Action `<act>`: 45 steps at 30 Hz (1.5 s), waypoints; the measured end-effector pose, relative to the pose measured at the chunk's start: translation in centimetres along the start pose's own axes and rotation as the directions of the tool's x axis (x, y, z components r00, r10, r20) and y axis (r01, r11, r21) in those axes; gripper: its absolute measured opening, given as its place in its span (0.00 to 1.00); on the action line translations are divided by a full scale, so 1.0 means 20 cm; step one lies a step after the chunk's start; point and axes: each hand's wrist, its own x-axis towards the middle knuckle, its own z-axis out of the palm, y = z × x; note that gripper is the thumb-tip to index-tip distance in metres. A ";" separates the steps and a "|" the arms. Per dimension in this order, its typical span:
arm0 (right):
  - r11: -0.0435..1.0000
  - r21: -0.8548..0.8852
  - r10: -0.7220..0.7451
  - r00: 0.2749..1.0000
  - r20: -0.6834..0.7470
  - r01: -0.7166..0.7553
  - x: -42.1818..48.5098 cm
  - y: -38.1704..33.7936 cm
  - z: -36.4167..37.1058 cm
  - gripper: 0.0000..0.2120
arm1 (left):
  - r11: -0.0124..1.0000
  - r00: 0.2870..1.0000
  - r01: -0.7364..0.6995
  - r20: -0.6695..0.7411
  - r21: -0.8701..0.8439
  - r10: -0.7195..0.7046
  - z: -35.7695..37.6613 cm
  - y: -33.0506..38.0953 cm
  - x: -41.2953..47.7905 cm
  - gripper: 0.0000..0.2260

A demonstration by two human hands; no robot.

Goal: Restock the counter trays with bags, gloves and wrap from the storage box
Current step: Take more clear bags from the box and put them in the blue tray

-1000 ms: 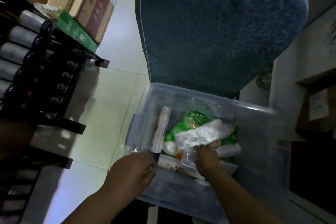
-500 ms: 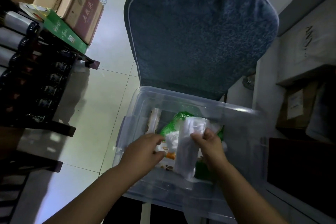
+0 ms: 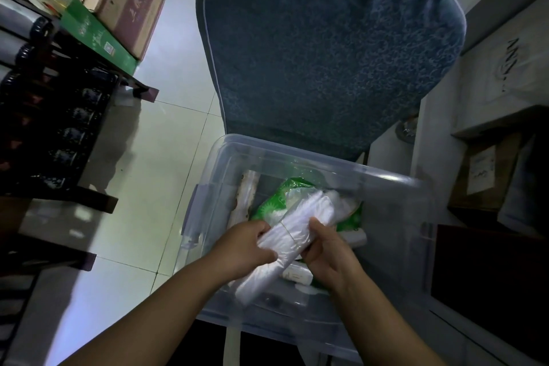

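Both hands, left (image 3: 243,246) and right (image 3: 326,249), curl around a clear rolled plastic bundle (image 3: 297,229) above the transparent plastic storage box (image 3: 386,217).

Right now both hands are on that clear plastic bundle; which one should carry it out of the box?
Right hand, probably: it wraps the clear bundle near its middle. The left hand only pinches the lower end, and could steady the storage box.

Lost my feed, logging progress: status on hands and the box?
Left hand and right hand both gripping clear plastic bag bundle over clear storage box. Green packet and rolls in box. Nothing blocking.
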 end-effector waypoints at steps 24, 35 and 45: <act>-0.495 -0.642 -0.159 0.666 0.729 0.585 -0.10 -0.11 0.01 0.22 | 0.654 0.893 -0.185 -0.153 0.733 0.424 -0.12 0.11 -0.09 0.14; -0.582 -0.678 0.067 0.857 0.511 0.450 0.01 -0.13 -0.18 0.10 | 0.661 0.975 -0.220 0.191 0.718 0.118 0.00 -0.05 -0.02 0.19; -0.147 -0.907 -0.158 0.896 0.415 0.394 0.22 -0.14 -0.15 0.06 | 0.689 0.991 -0.108 0.020 0.716 0.134 -0.05 -0.02 0.09 0.07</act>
